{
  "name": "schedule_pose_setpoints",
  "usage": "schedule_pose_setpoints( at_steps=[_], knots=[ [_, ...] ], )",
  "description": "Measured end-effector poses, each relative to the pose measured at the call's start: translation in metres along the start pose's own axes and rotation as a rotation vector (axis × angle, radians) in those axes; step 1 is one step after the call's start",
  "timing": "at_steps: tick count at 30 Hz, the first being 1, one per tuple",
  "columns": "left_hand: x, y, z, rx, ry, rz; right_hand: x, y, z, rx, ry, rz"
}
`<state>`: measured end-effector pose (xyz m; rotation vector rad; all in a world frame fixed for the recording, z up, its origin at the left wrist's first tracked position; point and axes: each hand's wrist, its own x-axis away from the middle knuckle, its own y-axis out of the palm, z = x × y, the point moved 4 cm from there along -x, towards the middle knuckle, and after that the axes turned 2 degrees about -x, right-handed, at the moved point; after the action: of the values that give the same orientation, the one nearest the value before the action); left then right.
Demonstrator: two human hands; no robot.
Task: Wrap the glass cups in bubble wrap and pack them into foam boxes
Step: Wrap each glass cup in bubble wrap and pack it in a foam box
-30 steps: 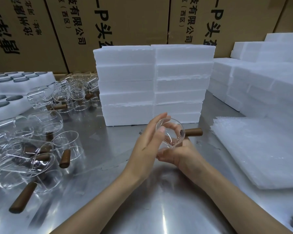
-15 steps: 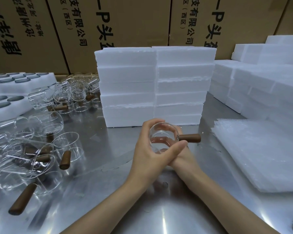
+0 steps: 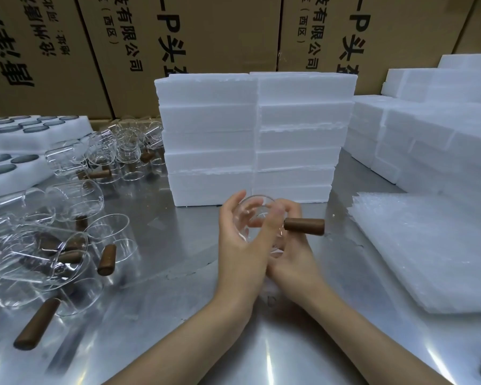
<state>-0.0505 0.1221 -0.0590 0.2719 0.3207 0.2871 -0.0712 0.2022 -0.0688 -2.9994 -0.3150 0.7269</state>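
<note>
A clear glass cup [image 3: 257, 211] with a brown wooden handle [image 3: 304, 226] is held above the steel table [image 3: 178, 315] at centre. My left hand [image 3: 242, 251] curls its fingers round the cup's near and left side. My right hand [image 3: 295, 262] supports the cup from beneath and behind, fingers wrapped round its far side. The handle sticks out to the right. A stack of white bubble wrap sheets [image 3: 428, 245] lies on the table to the right. Two stacks of white foam boxes [image 3: 256, 134] stand just behind the cup.
Several loose glass cups [image 3: 53, 245] with wooden handles lie on the left of the table. White foam trays [image 3: 17, 132] with round holes sit at far left. More foam boxes [image 3: 428, 120] are piled at back right. Cardboard cartons [image 3: 206, 37] line the back.
The cup has turned in my hands, its mouth now facing more upward. My left hand has closed further round it, and the handle dropped slightly while still pointing right.
</note>
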Motion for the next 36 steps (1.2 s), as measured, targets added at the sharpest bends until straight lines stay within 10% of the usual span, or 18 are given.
schedule_pose_setpoints(
  at_steps=[10,26,36],
  knots=[
    [-0.006,-0.009,0.000,0.091,-0.140,0.032,0.003,0.001,0.001,0.136,-0.028,-0.032],
    [-0.011,-0.005,0.012,-0.264,0.078,-0.410,-0.005,-0.024,-0.002,-0.298,0.252,-0.052],
    [-0.029,-0.021,0.005,0.061,-0.146,-0.395,-0.001,-0.017,-0.009,-0.184,0.231,-0.208]
  ],
)
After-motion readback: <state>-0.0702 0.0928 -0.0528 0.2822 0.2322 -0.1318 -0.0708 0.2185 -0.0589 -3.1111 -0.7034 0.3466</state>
